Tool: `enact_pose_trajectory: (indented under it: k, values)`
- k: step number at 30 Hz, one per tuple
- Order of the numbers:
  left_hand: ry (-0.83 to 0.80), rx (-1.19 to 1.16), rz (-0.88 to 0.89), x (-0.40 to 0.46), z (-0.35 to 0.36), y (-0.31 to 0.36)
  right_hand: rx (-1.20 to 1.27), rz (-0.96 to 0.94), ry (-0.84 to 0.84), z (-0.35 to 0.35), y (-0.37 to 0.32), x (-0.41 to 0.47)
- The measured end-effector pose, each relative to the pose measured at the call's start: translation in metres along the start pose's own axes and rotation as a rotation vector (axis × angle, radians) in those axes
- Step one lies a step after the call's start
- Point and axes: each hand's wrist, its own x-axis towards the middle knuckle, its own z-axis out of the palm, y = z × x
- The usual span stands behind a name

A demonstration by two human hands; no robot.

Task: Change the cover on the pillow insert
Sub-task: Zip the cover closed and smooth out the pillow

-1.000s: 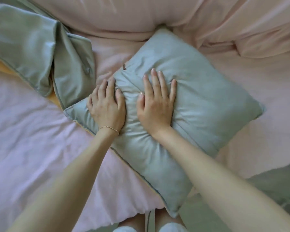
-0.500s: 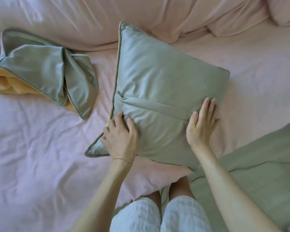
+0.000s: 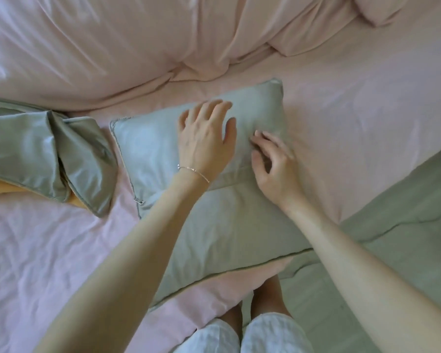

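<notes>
**Pillow on bed: covered, zipper side up**

Pillow [image 3: 214,225], one unit, lies flat on the pink sheet [image 3: 49,250] at the near edge of the bed. Its cover is smooth, slightly glossy sage-green fabric, square in outline, with corded piping along the edges. A flap seam runs across its face, ending at a small metal zipper pull [image 3: 138,200] on the pillow's left edge.

Left hand [image 3: 204,141] rests palm-down on the pillow's far half, fingers spread and straight, gripping nothing. A thin chain bracelet [image 3: 192,171] circles that wrist. Right hand [image 3: 275,164] sits at the pillow's right edge with fingers loosely curled; motion blur prevents confirming whether they pinch the fabric.

Left of the pillow, just apart from it, lies one crumpled green cover [image 3: 49,154] of similar sheen with a yellow-orange lining. Beyond the pillow, a pink duvet [image 3: 112,47] lies bunched in soft folds. Right of the pillow, off the bed, is a pale green floor [image 3: 392,225].
</notes>
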Motion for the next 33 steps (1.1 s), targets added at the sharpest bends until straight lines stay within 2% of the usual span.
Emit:
enact_pose_trajectory:
  k: [2,3,6,8,11,13,16,22,27,33]
  values:
    - [-0.250,0.044,0.019,0.028,0.026,0.010,0.167,0.087,0.033,-0.008,0.002,0.000]
    - [-0.348,0.087,0.001,0.035,0.040,0.010,0.216,0.132,0.103,-0.013,0.003,0.005]
    - [-0.456,0.161,-0.056,0.034,0.063,0.000,0.162,0.294,0.419,-0.016,0.021,0.042]
    - [-0.431,0.153,-0.056,0.027,0.064,-0.010,0.163,0.446,0.444,-0.007,0.034,0.077]
    - [-0.390,0.101,-0.049,0.012,0.054,-0.026,0.089,0.521,0.328,0.026,0.034,0.105]
    - [-0.348,0.081,-0.033,-0.001,0.047,-0.042,-0.029,0.370,0.286,0.053,0.018,0.093]
    - [-0.265,0.088,0.007,-0.028,0.037,-0.064,-0.090,0.155,0.342,0.080,-0.005,0.058]
    - [-0.156,0.100,0.021,-0.050,0.042,-0.090,-0.171,-0.023,0.385,0.120,-0.013,0.036]
    - [-0.148,0.219,-0.031,-0.007,0.085,-0.090,-0.355,0.076,0.367,0.144,0.043,0.090]
    - [-0.126,0.313,-0.069,0.048,0.132,-0.086,-0.507,0.202,0.203,0.146,0.089,0.153]
